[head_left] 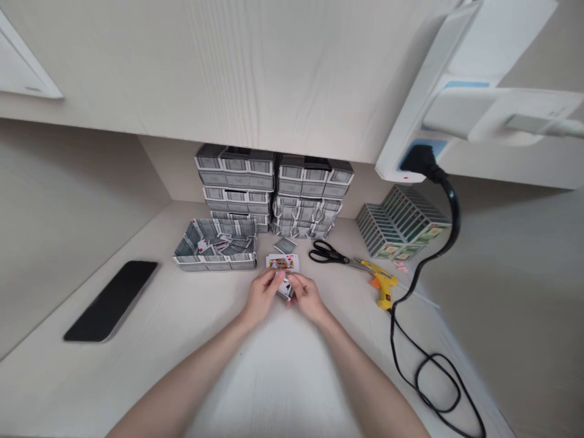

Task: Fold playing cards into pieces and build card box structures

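Between them, my left hand [263,293] and my right hand [306,294] pinch a playing card [286,288] with dark pips, its edges partly covered by my fingers. Just beyond my fingertips lie face-up playing cards, the top one a red face card [283,262]. A small grey-backed piece [285,245] rests farther back. To the left stands an open box made of grey-backed cards [216,266], with several loose card pieces [224,244] inside.
Stacked card-built boxes [237,179] stand against the back wall. Black-handled scissors [329,252], a yellow glue gun [385,289] and a black cord [393,359] lie to the right. Slotted card structures [401,222] sit behind them. A black phone [112,302] lies left; a power strip [422,109] hangs overhead.
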The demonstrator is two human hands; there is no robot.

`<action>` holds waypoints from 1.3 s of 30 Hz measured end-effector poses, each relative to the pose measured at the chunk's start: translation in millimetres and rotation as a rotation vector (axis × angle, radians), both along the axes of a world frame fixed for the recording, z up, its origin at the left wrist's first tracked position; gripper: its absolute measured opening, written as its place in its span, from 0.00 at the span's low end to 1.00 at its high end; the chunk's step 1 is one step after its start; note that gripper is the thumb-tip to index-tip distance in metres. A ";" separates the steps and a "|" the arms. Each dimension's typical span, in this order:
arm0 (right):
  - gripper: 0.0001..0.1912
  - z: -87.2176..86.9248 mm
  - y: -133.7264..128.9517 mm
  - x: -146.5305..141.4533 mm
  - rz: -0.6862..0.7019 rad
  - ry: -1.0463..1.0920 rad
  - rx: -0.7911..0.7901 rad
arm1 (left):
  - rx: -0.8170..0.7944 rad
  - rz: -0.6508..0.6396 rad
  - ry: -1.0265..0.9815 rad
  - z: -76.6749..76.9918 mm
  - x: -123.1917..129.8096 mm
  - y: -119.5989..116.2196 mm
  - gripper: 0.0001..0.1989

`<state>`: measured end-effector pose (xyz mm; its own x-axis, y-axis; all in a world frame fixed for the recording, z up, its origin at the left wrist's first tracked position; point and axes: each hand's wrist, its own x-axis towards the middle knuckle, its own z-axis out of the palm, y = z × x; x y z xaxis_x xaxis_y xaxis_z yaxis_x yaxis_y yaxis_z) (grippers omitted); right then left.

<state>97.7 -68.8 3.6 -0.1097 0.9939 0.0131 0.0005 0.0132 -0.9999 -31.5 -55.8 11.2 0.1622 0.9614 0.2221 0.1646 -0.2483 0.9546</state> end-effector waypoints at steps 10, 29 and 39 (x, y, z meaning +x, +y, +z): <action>0.22 -0.4 -1.2 -4.0 -0.102 0.019 -0.029 | 0.018 -0.014 0.054 -3.3 -0.5 5.1 0.15; 0.18 -3.7 1.7 1.3 -0.003 0.037 -0.093 | 0.050 -0.019 0.122 -2.2 0.0 1.5 0.16; 0.20 2.7 -2.1 3.5 0.013 -0.001 -0.070 | 0.148 0.010 0.344 -10.1 -0.6 2.2 0.16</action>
